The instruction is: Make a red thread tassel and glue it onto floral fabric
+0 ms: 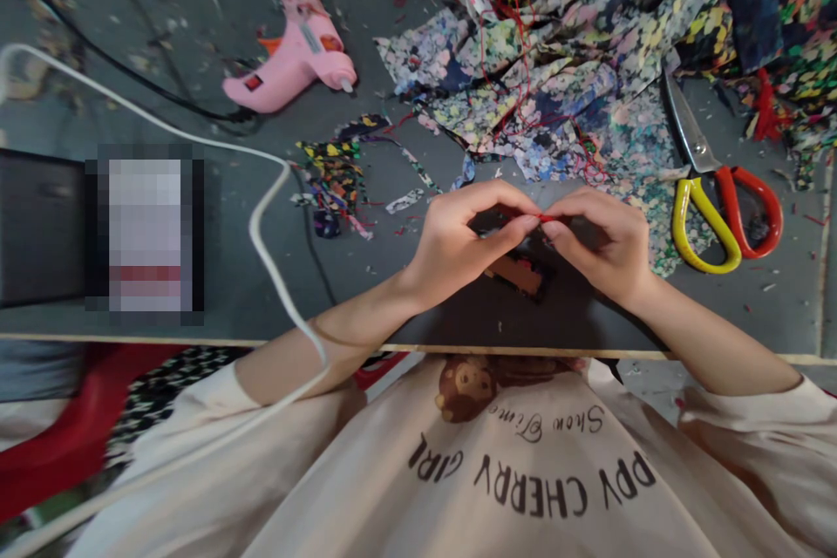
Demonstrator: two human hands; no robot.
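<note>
My left hand (467, 231) and my right hand (602, 244) meet fingertip to fingertip above the front part of the table. Each pinches a bit of red thread (544, 218) between thumb and forefinger. Just below the hands lies a small brown piece with a dark patterned edge (520, 275), partly in shadow; its kind I cannot make out. Beyond the fingers spreads a heap of floral fabric scraps (542, 87) with red threads strewn over it.
Scissors (706, 166) with yellow and red handles lie at the right. A pink glue gun (294, 61) rests at the back left. Small fabric strips (333, 179) are left of my hands. A white cable (268, 209) crosses my left forearm. A blurred-out screen (144, 235) is far left.
</note>
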